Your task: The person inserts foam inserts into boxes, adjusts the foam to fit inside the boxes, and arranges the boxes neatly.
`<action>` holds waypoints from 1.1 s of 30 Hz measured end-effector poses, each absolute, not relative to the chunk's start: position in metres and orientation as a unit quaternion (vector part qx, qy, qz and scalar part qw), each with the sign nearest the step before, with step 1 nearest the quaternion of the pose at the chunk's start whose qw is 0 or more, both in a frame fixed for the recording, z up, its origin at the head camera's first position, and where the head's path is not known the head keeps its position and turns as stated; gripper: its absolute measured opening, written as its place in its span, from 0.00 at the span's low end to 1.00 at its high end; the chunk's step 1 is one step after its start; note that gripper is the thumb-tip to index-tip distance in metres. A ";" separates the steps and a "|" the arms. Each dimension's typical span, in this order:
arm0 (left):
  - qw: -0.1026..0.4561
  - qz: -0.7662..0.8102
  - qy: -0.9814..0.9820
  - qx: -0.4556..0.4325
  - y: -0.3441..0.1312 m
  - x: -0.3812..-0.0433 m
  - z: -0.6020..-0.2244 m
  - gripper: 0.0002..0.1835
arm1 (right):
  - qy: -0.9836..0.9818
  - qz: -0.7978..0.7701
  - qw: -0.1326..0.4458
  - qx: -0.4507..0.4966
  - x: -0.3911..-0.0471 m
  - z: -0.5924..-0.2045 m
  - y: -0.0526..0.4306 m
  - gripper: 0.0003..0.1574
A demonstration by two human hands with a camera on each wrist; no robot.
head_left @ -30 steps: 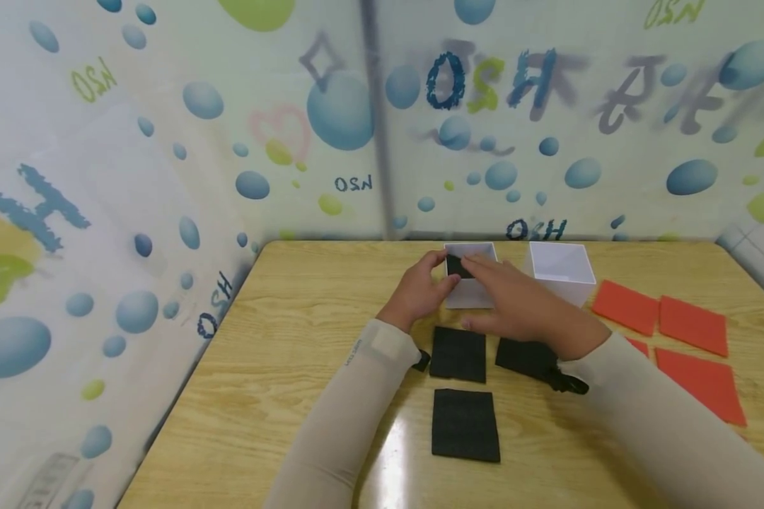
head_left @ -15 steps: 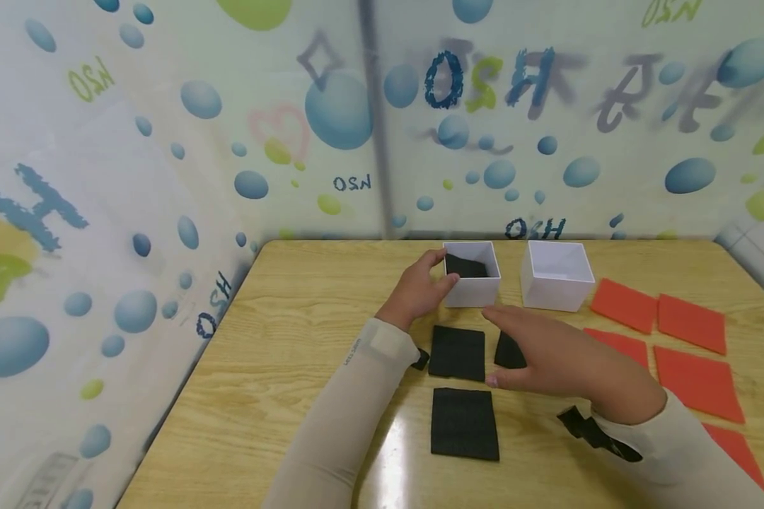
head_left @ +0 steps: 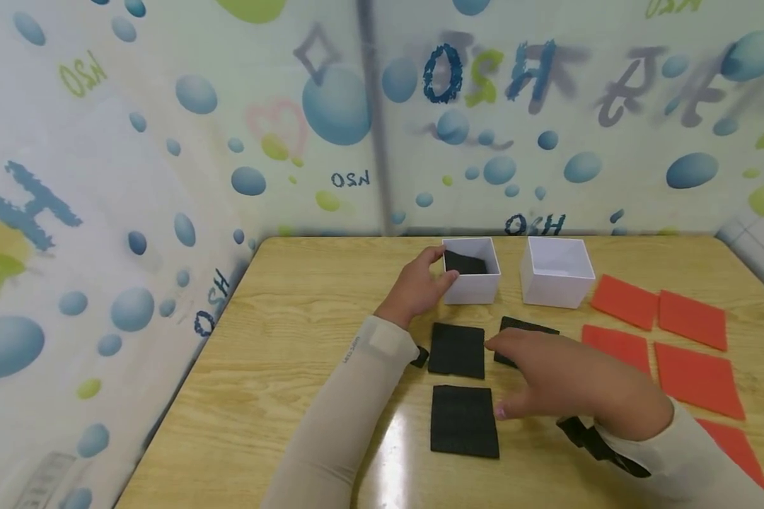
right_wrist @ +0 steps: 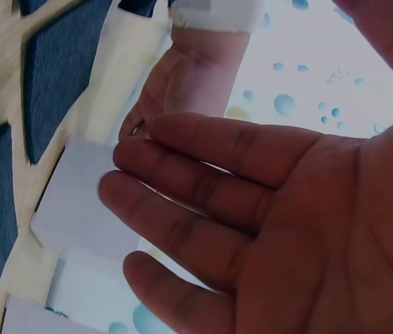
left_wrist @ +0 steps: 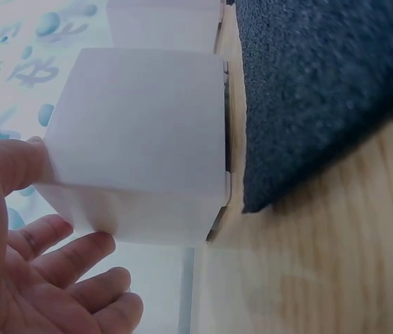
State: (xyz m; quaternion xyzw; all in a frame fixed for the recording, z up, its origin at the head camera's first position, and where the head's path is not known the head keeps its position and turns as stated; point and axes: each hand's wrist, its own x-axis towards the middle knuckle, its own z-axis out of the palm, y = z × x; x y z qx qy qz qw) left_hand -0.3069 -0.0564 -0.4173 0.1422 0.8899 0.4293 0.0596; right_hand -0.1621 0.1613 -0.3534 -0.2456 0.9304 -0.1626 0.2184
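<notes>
My left hand [head_left: 417, 288] holds the near left corner of a small white open-topped box [head_left: 472, 290]. In the left wrist view its thumb lies at the box's rim, and fingertips touch the side wall. A black foam square [head_left: 463, 264] sits inside that box. My right hand [head_left: 563, 371] hovers over the table with fingers extended and nothing in its grasp; its palm [right_wrist: 314, 229] shows bare in the right wrist view. Beneath and beside it lie black foam squares: one at the middle [head_left: 456, 350], one nearer [head_left: 463, 422], and one partly hidden behind the hand [head_left: 527, 325].
A second white box [head_left: 557, 272] stands to the right of the held one. Several red foam squares [head_left: 692, 320] lie flat on the right side of the wooden table [head_left: 305, 304]. A patterned wall [head_left: 331, 205] rises behind the table's far edge.
My right hand has drawn back from the left box toward me and to the right, leaving the black foam square inside in view. My left hand has stayed at the box.
</notes>
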 end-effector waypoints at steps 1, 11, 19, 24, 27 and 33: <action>0.059 0.430 0.889 0.142 -0.056 -0.307 -0.417 0.35 | 0.930 -0.163 0.221 -0.246 -0.161 -0.353 0.160 0.59; 0.054 0.437 0.886 0.144 -0.058 -0.307 -0.417 0.34 | 0.928 -0.134 0.256 -0.234 -0.153 -0.361 0.139 0.60; 0.058 0.440 0.884 0.146 -0.057 -0.305 -0.417 0.34 | 0.933 -0.081 0.247 -0.249 -0.152 -0.375 0.131 0.62; 0.058 0.440 0.884 0.145 -0.057 -0.304 -0.417 0.35 | 0.934 -0.069 0.249 -0.246 -0.152 -0.381 0.127 0.59; 0.059 0.439 0.885 0.145 -0.057 -0.303 -0.417 0.35 | 0.936 -0.061 0.246 -0.244 -0.151 -0.383 0.125 0.58; 0.055 0.439 0.885 0.147 -0.057 -0.304 -0.418 0.34 | 0.939 -0.055 0.241 -0.239 -0.150 -0.386 0.123 0.57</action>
